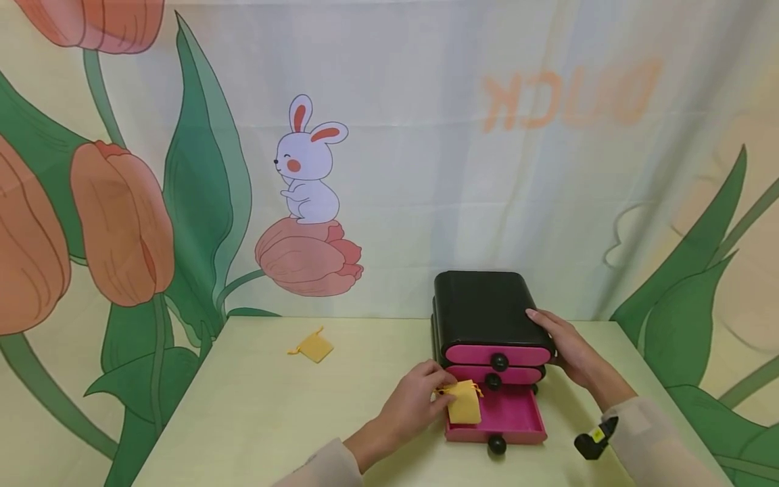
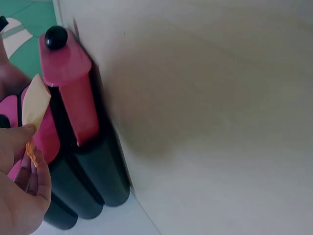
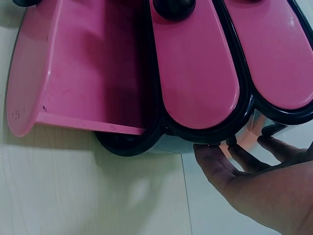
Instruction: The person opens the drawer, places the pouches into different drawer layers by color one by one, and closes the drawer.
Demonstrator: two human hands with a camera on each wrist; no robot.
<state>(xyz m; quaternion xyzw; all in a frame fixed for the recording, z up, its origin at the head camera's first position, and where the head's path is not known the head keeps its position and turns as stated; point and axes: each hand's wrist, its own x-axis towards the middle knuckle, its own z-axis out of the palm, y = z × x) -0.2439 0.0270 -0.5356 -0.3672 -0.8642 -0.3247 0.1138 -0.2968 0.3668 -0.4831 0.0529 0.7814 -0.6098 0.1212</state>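
A black cabinet (image 1: 489, 308) with pink drawers stands at the table's back right. Its bottom drawer (image 1: 517, 409) is pulled out; the two drawers above it are closed. Above the left part of that open drawer, my left hand (image 1: 414, 399) pinches a small yellow drawstring pouch (image 1: 464, 404) near its cord end. In the left wrist view the pouch (image 2: 35, 103) is seen edge-on between thumb and fingers. My right hand (image 1: 569, 348) rests against the cabinet's right side, one digit on the top edge. The right wrist view shows its fingers (image 3: 249, 159) touching the side.
Another yellow drawstring pouch (image 1: 316, 348) lies on the table (image 1: 262, 419), left of the cabinet. Round black knobs (image 1: 497, 444) stick out from the drawer fronts. Behind the table hangs a curtain (image 1: 395, 169) printed with tulips and a rabbit.
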